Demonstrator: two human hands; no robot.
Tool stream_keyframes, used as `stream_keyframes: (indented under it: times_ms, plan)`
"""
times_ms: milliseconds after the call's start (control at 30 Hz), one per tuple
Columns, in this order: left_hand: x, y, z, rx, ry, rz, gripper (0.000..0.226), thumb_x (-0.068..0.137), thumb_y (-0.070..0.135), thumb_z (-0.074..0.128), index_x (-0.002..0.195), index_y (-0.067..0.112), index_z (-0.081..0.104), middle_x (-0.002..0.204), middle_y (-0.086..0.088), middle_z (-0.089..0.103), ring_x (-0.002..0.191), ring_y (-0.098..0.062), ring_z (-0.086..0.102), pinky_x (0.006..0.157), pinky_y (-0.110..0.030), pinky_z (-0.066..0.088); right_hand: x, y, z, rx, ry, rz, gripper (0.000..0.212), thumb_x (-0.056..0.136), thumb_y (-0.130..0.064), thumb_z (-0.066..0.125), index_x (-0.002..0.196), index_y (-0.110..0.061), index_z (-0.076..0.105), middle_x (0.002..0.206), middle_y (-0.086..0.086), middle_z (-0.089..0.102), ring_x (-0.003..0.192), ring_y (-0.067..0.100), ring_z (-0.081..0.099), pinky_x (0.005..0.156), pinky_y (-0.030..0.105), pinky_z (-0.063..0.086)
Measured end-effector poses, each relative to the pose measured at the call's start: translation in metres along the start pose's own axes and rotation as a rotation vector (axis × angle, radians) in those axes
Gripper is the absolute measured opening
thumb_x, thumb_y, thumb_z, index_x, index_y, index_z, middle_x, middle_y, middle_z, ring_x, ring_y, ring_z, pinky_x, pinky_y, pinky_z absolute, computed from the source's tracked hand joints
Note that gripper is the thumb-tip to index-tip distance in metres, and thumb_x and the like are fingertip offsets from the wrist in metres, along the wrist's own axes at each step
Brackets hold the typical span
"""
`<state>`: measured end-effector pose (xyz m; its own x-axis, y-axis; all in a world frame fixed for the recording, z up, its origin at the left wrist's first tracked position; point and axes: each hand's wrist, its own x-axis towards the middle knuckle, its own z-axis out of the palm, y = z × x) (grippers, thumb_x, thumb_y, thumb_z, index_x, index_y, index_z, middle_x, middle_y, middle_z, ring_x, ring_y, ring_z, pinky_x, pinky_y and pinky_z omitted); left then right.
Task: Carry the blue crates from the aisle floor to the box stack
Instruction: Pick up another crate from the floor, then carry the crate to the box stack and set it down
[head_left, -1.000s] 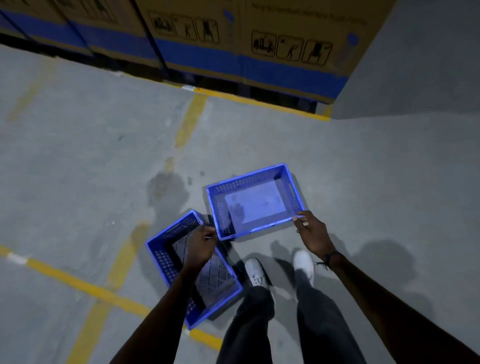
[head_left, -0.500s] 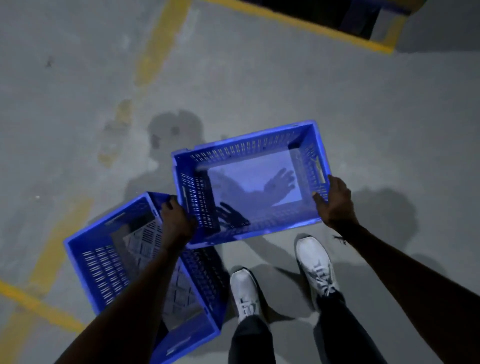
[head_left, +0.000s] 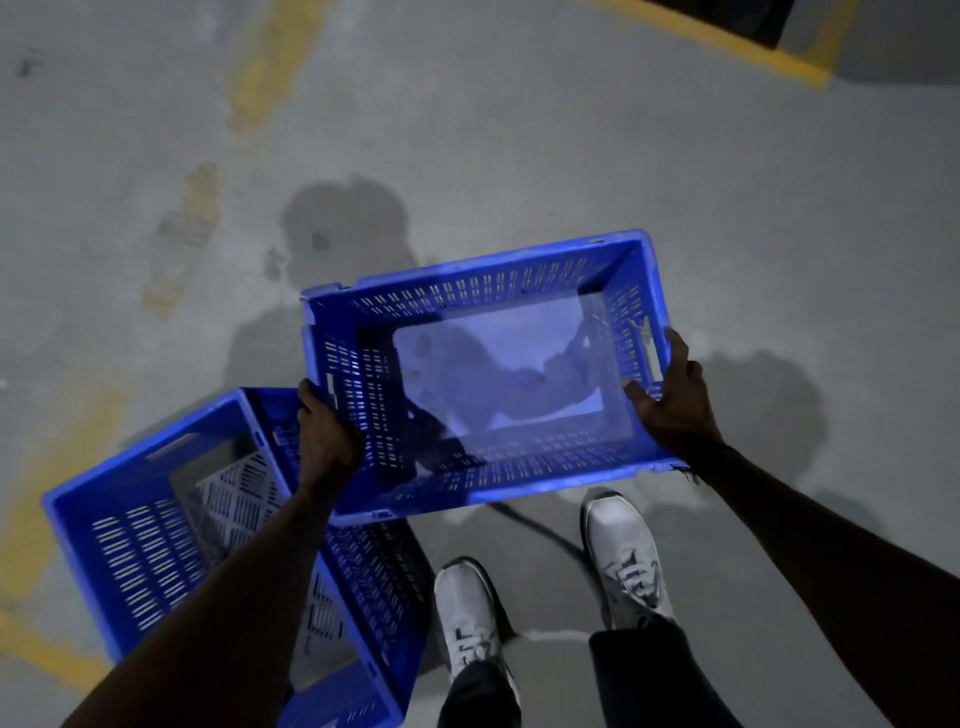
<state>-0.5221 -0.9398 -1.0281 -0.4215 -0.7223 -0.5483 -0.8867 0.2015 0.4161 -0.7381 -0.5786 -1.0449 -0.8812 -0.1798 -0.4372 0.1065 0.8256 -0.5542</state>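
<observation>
An empty blue slotted crate is held between both hands above the grey aisle floor. My left hand grips its left short end. My right hand grips the right end at the handle slot, thumb inside the wall. A second blue crate stands on the floor at the lower left, partly under my left forearm and under the held crate's near-left corner. The box stack is out of view.
My two white shoes stand on the concrete just below the held crate. Worn yellow floor lines run along the left and across the top right, where a dark pallet edge shows.
Both hands closed on the ends of the right-hand crate and raised it off the floor toward me. The camera has dipped lower, so the cardboard boxes at the top have left the view.
</observation>
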Motion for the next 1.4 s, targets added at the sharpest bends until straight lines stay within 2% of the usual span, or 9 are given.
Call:
stream_keyframes:
  times_ms: [167,367,533,667,900,1067,1200,1267,1400]
  plan:
    - [-0.011,0.02,-0.039,0.069,-0.076,0.118,0.08,0.089,0.003,0.056,0.155,0.011,0.011,0.109,-0.029,0.056,0.082,-0.039,0.054,0.066,-0.043,0.038,0.003,-0.022,-0.034,-0.045,0.01,0.066,0.087,0.081,-0.047,0.064,0.155,-0.023,0.025,0.112,0.029,0.056,0.108,0.044,0.054,0.095,0.045,0.044]
    - [-0.063,0.068,-0.114,0.207,-0.147,0.174,0.079,0.09,0.001,0.063,0.154,0.006,0.017,0.117,-0.031,0.054,0.105,-0.048,0.056,0.073,-0.049,0.043,-0.024,-0.065,-0.101,-0.156,-0.039,0.075,0.075,0.086,-0.031,0.068,0.152,-0.018,0.032,0.112,0.03,0.061,0.107,0.047,0.059,0.089,0.046,0.047]
    - [-0.124,0.112,-0.192,0.278,-0.124,0.131,0.072,0.093,0.003,0.063,0.153,0.013,0.024,0.123,-0.027,0.048,0.102,-0.048,0.058,0.07,-0.049,0.05,-0.074,-0.117,-0.166,-0.124,-0.083,0.06,0.071,0.086,-0.018,0.071,0.149,-0.009,0.04,0.107,0.032,0.067,0.101,0.046,0.065,0.084,0.045,0.051]
    - [-0.183,0.144,-0.265,0.348,-0.078,0.101,0.071,0.095,0.008,0.062,0.152,0.021,0.023,0.121,-0.023,0.048,0.09,-0.041,0.057,0.067,-0.05,0.054,-0.117,-0.164,-0.216,-0.096,-0.171,0.12,0.072,0.088,-0.02,0.068,0.151,-0.013,0.036,0.121,0.029,0.064,0.113,0.043,0.061,0.093,0.042,0.047]
    - [-0.322,0.185,-0.393,0.371,0.034,0.062,0.071,0.097,0.018,0.058,0.157,0.016,0.02,0.125,-0.027,0.047,0.106,-0.048,0.056,0.072,-0.045,0.042,-0.196,-0.256,-0.314,-0.031,-0.277,0.09,0.066,0.086,-0.026,0.066,0.147,-0.016,0.042,0.126,0.022,0.063,0.105,0.039,0.063,0.09,0.039,0.047]
    - [-0.428,0.172,-0.458,0.213,0.113,0.021,0.072,0.092,0.019,0.063,0.153,0.013,0.026,0.118,-0.028,0.051,0.1,-0.051,0.058,0.071,-0.044,0.041,-0.232,-0.328,-0.374,-0.05,-0.352,-0.011,0.059,0.089,-0.022,0.065,0.144,-0.02,0.043,0.105,0.015,0.067,0.075,0.028,0.062,0.068,0.031,0.046]
    - [-0.506,0.141,-0.492,0.034,0.177,-0.099,0.076,0.08,0.018,0.063,0.15,0.008,0.034,0.11,-0.028,0.06,0.096,-0.046,0.059,0.068,-0.038,0.035,-0.251,-0.39,-0.403,-0.131,-0.43,-0.156,0.058,0.09,-0.027,0.065,0.145,-0.023,0.045,0.118,0.021,0.066,0.103,0.037,0.064,0.094,0.04,0.049]
    - [-0.549,0.124,-0.502,-0.112,0.248,-0.154,0.087,0.066,0.024,0.058,0.15,0.01,0.039,0.109,-0.018,0.064,0.095,-0.04,0.062,0.07,-0.037,0.04,-0.271,-0.425,-0.412,-0.164,-0.449,-0.246,0.056,0.091,-0.026,0.064,0.144,-0.021,0.048,0.12,0.02,0.066,0.099,0.036,0.064,0.093,0.041,0.048]
    - [-0.625,0.068,-0.502,-0.442,0.414,-0.303,0.085,0.066,0.025,0.058,0.15,0.025,0.046,0.114,-0.008,0.071,0.098,-0.032,0.068,0.081,-0.046,0.059,-0.324,-0.49,-0.415,-0.183,-0.478,-0.416,0.051,0.088,-0.018,0.062,0.139,-0.016,0.055,0.114,0.02,0.069,0.086,0.031,0.062,0.09,0.039,0.048]
